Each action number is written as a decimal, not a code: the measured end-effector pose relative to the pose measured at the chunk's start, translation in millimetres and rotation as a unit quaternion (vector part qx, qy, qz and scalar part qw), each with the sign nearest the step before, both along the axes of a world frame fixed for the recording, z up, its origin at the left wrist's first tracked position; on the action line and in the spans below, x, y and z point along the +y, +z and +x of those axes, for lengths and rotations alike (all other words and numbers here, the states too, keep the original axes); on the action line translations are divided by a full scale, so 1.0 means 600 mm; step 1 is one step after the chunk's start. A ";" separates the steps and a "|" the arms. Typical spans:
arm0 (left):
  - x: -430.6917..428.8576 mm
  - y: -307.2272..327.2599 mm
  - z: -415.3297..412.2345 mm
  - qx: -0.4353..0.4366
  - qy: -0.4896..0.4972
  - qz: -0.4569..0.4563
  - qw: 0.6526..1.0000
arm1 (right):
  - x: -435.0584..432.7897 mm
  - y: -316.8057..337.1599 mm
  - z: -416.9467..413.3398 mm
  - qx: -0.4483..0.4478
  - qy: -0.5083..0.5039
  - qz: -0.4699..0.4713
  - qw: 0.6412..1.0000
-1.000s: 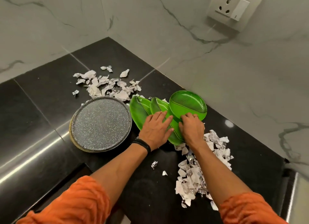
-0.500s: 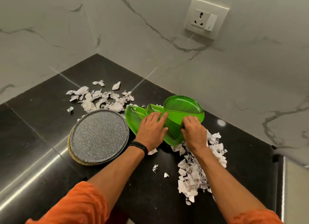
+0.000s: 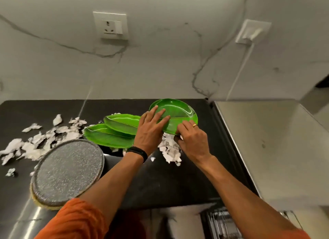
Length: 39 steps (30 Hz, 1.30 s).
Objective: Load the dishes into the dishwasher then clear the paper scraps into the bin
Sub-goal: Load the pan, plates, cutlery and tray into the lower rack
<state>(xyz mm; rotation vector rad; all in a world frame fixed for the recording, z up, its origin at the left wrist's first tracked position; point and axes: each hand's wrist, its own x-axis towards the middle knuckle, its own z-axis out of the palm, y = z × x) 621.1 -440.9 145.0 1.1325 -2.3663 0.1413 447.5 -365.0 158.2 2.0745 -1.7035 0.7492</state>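
Three green leaf-shaped plates overlap in a row on the black counter (image 3: 178,181): a left one (image 3: 106,137), a middle one (image 3: 122,123) and a right one (image 3: 179,110). My left hand (image 3: 151,130) lies on the right plate with straight fingers. At that plate's near rim, my right hand (image 3: 192,137) pinches the edge with curled fingers. A grey speckled round plate (image 3: 67,171) sits on a yellowish one (image 3: 39,204) at the near left. Torn paper scraps (image 3: 44,140) litter the left side, and more paper scraps (image 3: 169,149) lie under my hands.
A steel appliance top (image 3: 267,140) adjoins the counter on the right. Below the counter's front edge, a wire rack (image 3: 222,224) shows, blurred. The marble wall holds a socket (image 3: 111,25) and a plug with a white cable (image 3: 252,32).
The view has swung round to face the back wall. My left hand has slid right onto the right green plate. My right hand has stayed at that plate's near rim.
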 end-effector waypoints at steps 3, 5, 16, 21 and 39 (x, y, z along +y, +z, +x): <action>0.052 -0.010 -0.042 -0.008 -0.062 -0.003 0.998 | 0.091 -0.007 -0.029 0.001 -0.043 -0.006 0.999; 0.087 -0.016 -0.073 -0.012 -0.107 0.003 0.994 | 0.148 -0.009 -0.052 0.006 -0.071 -0.001 0.997; 0.295 -0.012 -0.319 -0.022 -0.327 0.098 0.940 | 0.459 -0.010 -0.264 0.063 -0.271 0.042 0.960; 0.383 -0.026 -0.428 -0.062 -0.396 0.112 0.909 | 0.580 -0.020 -0.355 -0.011 -0.330 0.147 0.933; 0.588 -0.235 -0.753 -0.237 -0.447 0.233 0.830 | 0.821 -0.290 -0.594 -0.242 -0.389 0.257 0.851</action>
